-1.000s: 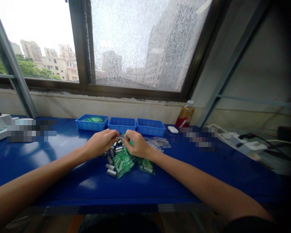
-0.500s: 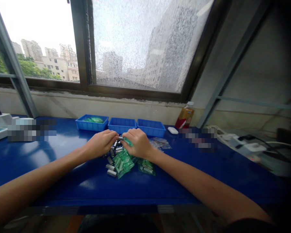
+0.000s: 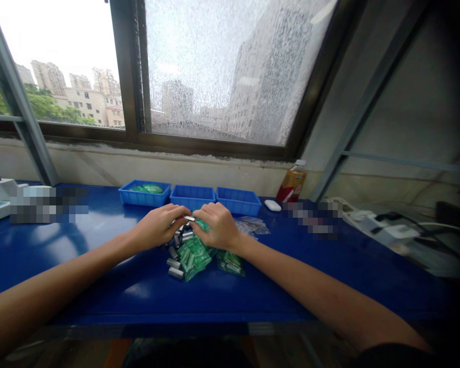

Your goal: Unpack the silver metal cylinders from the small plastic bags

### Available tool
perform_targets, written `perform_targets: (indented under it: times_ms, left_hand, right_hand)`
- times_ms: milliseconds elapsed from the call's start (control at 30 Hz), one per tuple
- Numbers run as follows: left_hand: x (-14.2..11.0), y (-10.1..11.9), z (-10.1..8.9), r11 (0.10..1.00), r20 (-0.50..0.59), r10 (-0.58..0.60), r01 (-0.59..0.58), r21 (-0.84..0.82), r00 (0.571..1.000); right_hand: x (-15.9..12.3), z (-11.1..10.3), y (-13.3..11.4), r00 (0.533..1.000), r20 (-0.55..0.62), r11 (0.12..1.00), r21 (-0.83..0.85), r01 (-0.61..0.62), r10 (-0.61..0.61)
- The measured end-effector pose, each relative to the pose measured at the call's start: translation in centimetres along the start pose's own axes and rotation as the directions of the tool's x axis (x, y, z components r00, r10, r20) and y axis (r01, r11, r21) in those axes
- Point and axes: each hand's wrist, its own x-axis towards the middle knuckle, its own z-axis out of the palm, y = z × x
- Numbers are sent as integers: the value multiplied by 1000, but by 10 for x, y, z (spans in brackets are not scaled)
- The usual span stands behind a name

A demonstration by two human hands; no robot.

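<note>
My left hand is closed, its thumb and fingertips pinching a small silver metal block. Facing it, my right hand has its fingers curled round a green plastic bag, mostly hidden by the fingers; the block's right end reaches its fingertips. Under the hands lies a loose pile of similar silver blocks. Green bags with long pieces inside lie in front of the pile. Another green bag rests below my right wrist.
Three blue trays stand along the wall: a left tray with green bags inside, a middle tray and a right tray. Clear small bags, a white rounded object and a drink bottle are to the right. Power strips lie at both sides.
The silver block between my fingertips has tilted slightly and shows more of its bright face. My left fingers have shifted a little to the right; the rest looks the same.
</note>
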Motion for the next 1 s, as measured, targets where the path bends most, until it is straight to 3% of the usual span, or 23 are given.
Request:
perform_targets:
  times_ms: [467,800,1000]
  left_hand:
    - [-1,4,0,1000,53,-16,16,1,998]
    - [-1,5,-2,999,-2,-19,18,-39,1000]
    - [-1,7,-3,999,-11,-13,12,-42,1000]
  right_hand:
    - [0,4,3,998,-46,992,119,42,-37]
    - [0,2,3,999,-27,989,144,24,-20]
    - [1,2,-1,996,-89,978,210,16,3]
